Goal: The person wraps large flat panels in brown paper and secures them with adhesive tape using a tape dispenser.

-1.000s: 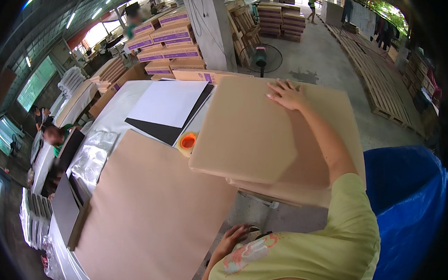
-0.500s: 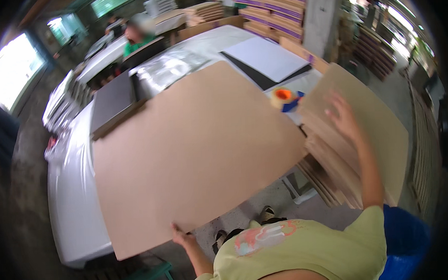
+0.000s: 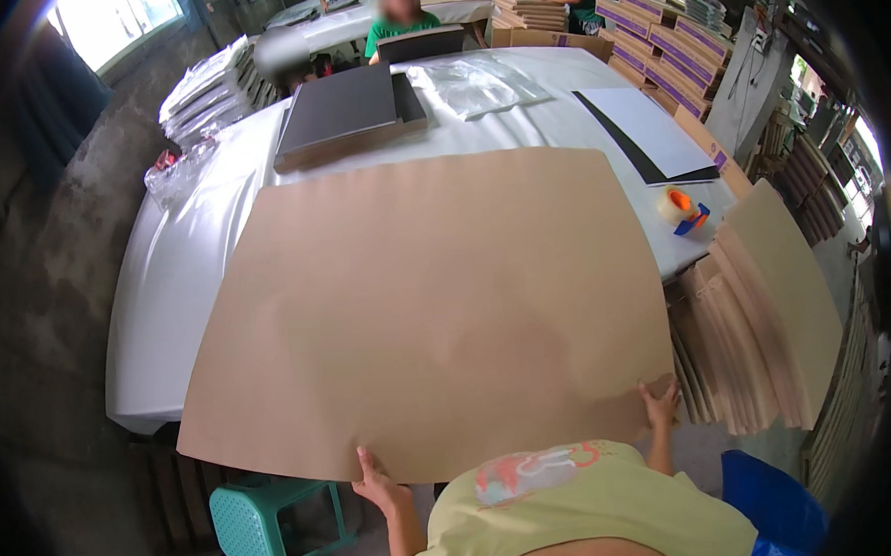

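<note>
A large brown cardboard sheet point(image 3: 436, 298) lies over the near part of the white-covered table point(image 3: 174, 320), its near edge reaching past the table toward my body. My left hand point(image 3: 378, 483) grips that near edge left of the middle, thumb on top and fingers hidden underneath. At the near right corner, my right hand point(image 3: 660, 404) pinches the same sheet, its thumb over the face. To the right, several more brown cardboard sheets point(image 3: 780, 308) stand upright in a leaning stack beside the table.
Dark flat boards point(image 3: 339, 109), a clear plastic bag point(image 3: 482, 86) and a white sheet point(image 3: 648, 125) over a black one lie farther back. A tape dispenser point(image 3: 679, 206) sits at the right edge. A green stool point(image 3: 262, 524) stands at lower left. Other people work at the back.
My right hand has moved from the upright stack to the near right corner of the cardboard sheet and taken hold there. The sheet now lies squarer to me; the view has turned right.
</note>
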`<state>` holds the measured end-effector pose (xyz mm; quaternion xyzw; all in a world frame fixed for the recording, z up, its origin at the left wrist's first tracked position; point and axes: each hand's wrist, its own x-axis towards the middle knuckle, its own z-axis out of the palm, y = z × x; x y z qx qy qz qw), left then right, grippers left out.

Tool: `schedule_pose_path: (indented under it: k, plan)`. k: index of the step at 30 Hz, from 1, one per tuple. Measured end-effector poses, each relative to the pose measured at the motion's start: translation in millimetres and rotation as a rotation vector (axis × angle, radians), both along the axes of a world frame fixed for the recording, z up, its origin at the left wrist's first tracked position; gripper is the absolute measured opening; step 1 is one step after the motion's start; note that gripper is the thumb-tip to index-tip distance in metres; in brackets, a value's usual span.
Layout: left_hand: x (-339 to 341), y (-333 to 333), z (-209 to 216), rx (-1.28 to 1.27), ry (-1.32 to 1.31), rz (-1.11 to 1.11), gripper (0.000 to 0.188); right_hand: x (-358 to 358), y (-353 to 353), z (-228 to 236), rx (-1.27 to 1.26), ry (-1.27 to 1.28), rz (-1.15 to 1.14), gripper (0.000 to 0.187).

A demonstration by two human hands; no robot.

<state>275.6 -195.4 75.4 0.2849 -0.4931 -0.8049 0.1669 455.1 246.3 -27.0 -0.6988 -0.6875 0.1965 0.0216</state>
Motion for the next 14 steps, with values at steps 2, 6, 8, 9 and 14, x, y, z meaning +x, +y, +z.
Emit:
schedule_pose_path:
  k: [2, 6, 8, 9, 14]
  plan:
    - [7.6, -9.5, -6.9, 0.005, -0.002, 0.033, 0.026, 24.0, 17.8, -2.1, -0.201, 0.165, -0.096, 0.101]
    - [6.4, -15.4, -20.9, 0.096, -0.059, 0.056, 0.028, 65.6, 75.4, 0.9, -0.322, 0.797, -0.179, 0.074]
    - [13.9, -21.0, -28.2, 0.134, -0.059, 0.097, 0.03, 23.6, 54.4, 64.5, -0.17, 0.885, -0.076, 0.062]
    - [15.3, -23.2, -32.4, 0.153, -0.048, 0.12, 0.031, -6.0, 31.8, 113.0, -0.156, 0.947, 0.078, 0.058]
    - [12.4, -18.7, -66.4, 0.049, 0.018, 0.2, 0.048, -145.1, -60.6, 242.7, 0.104, 1.131, 0.77, 0.054]
